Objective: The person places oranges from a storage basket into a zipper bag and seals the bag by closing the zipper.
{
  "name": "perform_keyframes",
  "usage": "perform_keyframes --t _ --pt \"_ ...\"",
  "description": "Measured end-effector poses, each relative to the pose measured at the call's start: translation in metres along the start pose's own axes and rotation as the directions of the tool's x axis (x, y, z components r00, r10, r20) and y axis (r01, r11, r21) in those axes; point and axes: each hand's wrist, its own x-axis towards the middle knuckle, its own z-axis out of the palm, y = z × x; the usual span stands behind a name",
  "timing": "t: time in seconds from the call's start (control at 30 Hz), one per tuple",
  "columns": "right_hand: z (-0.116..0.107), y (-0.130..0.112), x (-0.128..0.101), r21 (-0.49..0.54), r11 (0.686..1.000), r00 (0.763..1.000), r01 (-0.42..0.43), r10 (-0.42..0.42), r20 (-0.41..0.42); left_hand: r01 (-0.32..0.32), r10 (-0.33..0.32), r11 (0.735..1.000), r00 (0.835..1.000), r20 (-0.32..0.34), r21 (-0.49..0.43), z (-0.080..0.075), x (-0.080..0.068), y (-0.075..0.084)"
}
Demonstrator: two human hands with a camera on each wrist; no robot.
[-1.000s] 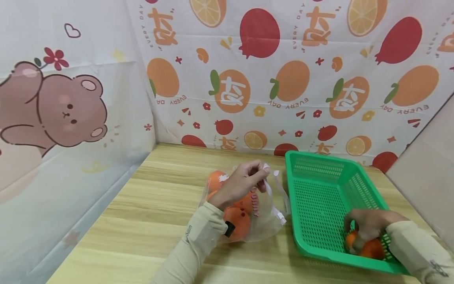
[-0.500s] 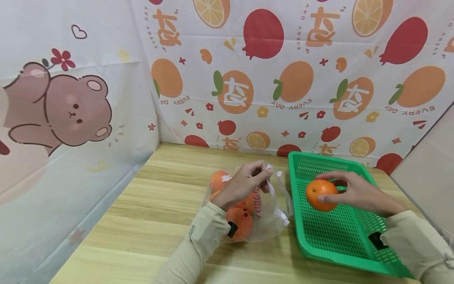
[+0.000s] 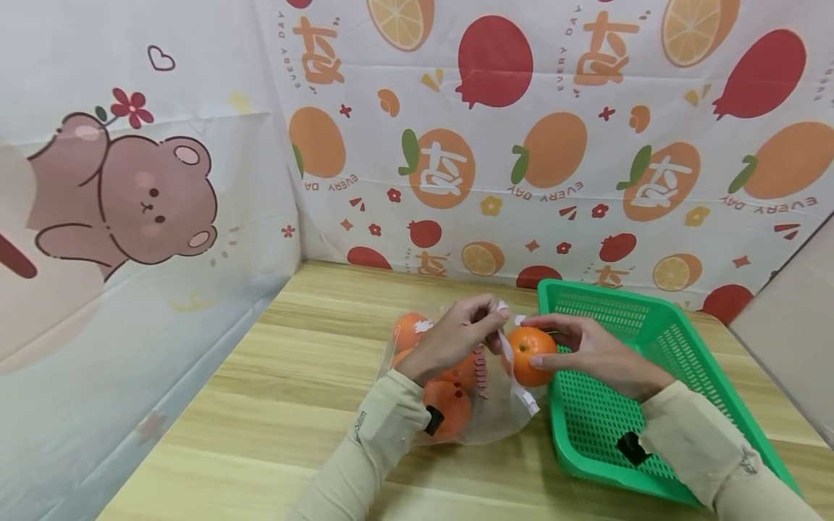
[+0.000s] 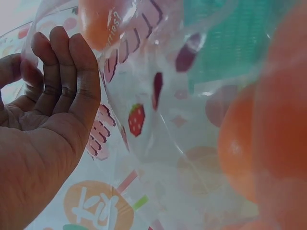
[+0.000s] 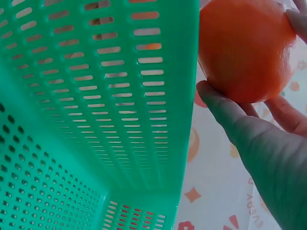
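My right hand (image 3: 589, 354) grips an orange (image 3: 531, 354) at the mouth of a clear plastic bag (image 3: 498, 420). In the right wrist view the same orange (image 5: 247, 50) sits between thumb and fingers, beside the basket's rim. My left hand (image 3: 459, 336) pinches the bag's white top edge and holds the mouth apart. Several oranges (image 3: 448, 411) lie inside the bag, partly hidden by the left hand and sleeve. The left wrist view shows the left hand (image 4: 57, 96) with curled fingers at the film, and a bagged orange (image 4: 240, 143) close by.
A green perforated basket (image 3: 563, 449) stands to the right of the bag, under my right forearm. Both rest on a wood-grain table (image 3: 260, 376). A fruit-print cloth (image 3: 495, 145) hangs behind, and a bear-print cloth (image 3: 156, 195) is on the left.
My right hand has lifted the orange out of the green basket and carried it left to the bag's mouth. The left hand keeps its hold on the bag's edge.
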Motion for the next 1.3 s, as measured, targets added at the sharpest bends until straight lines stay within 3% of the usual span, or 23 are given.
perform_keyframes --t 0.17,0.3,0.57,1.0,1.1,1.3 --pt "0.009 0.0 0.006 -0.103 0.993 0.999 0.053 -0.052 0.015 -0.006 0.006 1.0 1.0 0.011 -0.008 0.001 0.001 0.0" --pt "0.016 0.001 0.007 -0.215 0.973 0.996 0.083 -0.088 -0.015 -0.012 0.012 1.0 1.0 0.012 -0.013 0.001 0.001 0.001" --pt "0.02 0.006 0.01 -0.339 0.926 0.977 0.169 -0.203 -0.065 -0.018 0.018 1.0 1.0 0.0 -0.01 0.003 0.002 0.0" --pt "0.024 0.005 0.007 -0.361 0.916 0.973 0.173 -0.215 -0.08 -0.024 0.024 0.999 0.999 -0.021 0.027 0.004 0.004 0.003" --pt "0.024 0.0 0.001 -0.401 0.9 0.977 0.172 -0.208 -0.05 -0.035 0.036 0.999 0.998 -0.054 0.014 0.002 0.004 0.003" --pt "0.032 -0.013 -0.006 -0.519 0.839 0.984 0.164 -0.176 0.026 -0.068 0.06 0.997 0.982 -0.18 -0.037 -0.005 0.001 0.006"
